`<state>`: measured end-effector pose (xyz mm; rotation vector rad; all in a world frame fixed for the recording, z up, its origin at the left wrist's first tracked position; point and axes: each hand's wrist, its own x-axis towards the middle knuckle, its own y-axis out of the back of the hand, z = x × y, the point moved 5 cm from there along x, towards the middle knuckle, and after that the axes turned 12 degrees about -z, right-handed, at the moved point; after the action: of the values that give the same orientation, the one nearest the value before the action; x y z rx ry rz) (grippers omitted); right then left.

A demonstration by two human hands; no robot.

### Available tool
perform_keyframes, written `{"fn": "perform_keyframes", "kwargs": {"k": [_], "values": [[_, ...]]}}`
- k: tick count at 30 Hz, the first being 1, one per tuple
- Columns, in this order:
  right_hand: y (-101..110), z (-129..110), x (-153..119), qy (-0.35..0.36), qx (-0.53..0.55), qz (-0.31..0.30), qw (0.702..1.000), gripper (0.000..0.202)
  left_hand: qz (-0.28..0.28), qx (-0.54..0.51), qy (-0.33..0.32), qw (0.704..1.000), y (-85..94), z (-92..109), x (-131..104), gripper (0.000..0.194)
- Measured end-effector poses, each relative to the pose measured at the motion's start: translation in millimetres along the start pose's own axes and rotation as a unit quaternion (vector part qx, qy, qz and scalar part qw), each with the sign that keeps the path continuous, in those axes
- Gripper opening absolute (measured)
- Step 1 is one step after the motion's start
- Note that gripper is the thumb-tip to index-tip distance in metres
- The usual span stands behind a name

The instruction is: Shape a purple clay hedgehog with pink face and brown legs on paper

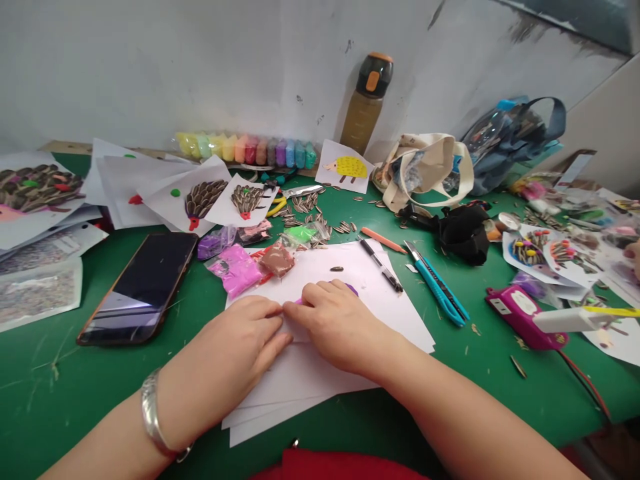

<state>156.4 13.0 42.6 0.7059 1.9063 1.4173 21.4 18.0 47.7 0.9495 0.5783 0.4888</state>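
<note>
My left hand (246, 337) lies low over a stack of white paper (320, 370), its fingers stretched out and the tips close to my right thumb. My right hand (336, 323) rests on the same sheet with fingers bent, pressing on purple clay (352, 289). Most of that clay is hidden under the fingers. A small pinkish-purple bit (300, 301) shows between the hands. Just beyond the fingers, a single sunflower seed (337, 269) lies on the paper. A black pen (381, 265) rests across the sheet's right side.
A phone (143, 287) lies left. Pink clay (236, 270) and brown clay (277, 259) sit in bags behind the hands. To the right are a blue utility knife (437, 283) and a magenta glue gun (525, 317). A bottle (367, 103) stands by the wall.
</note>
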Motion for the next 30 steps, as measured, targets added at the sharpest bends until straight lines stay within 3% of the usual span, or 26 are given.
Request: {"fn": "perform_keyframes", "kwargs": {"k": [4,9,14,20,23,25,27,28,30], "values": [[-0.7,0.9,-0.5,0.005,-0.002,-0.007,1.0,0.018,0.007,0.001,-0.008,1.0,1.8,3.4,-1.2,0.03],[-0.2,2.0,-1.9,0.001,-0.004,-0.018,1.0,0.018,-0.049,0.026,0.024,0.998,-2.1,2.6,-0.8,0.031],[1.6,0.8,-5.4,0.007,-0.018,-0.008,1.0,0.02,-0.067,0.022,0.042,0.997,-0.8,3.3,-0.7,0.026],[5.2,-3.5,-10.5,0.021,-0.008,0.041,0.999,0.025,-0.048,0.041,0.029,0.998,-1.0,11.4,0.8,0.029],[7.6,-4.2,-10.8,0.019,0.006,0.048,0.999,0.023,-0.02,0.054,0.036,0.998,11.0,6.3,-5.8,0.032],[11.0,-2.7,-11.6,0.006,0.02,0.057,0.998,0.024,0.048,0.078,0.071,0.993,32.1,-7.9,-18.1,0.037],[14.5,-1.4,-12.6,-0.003,0.033,0.063,0.997,0.026,0.189,0.113,0.174,0.96,62.5,-33.1,-39.9,0.04],[16.0,-1.3,-13.2,-0.004,0.037,0.063,0.997,0.027,0.222,0.124,0.23,0.939,73.1,-47.6,-50.1,0.044],[17.9,-2.4,-13.9,-0.001,0.037,0.059,0.998,0.028,0.204,0.118,0.346,0.908,81.7,-79.1,-63.8,0.063]]}}
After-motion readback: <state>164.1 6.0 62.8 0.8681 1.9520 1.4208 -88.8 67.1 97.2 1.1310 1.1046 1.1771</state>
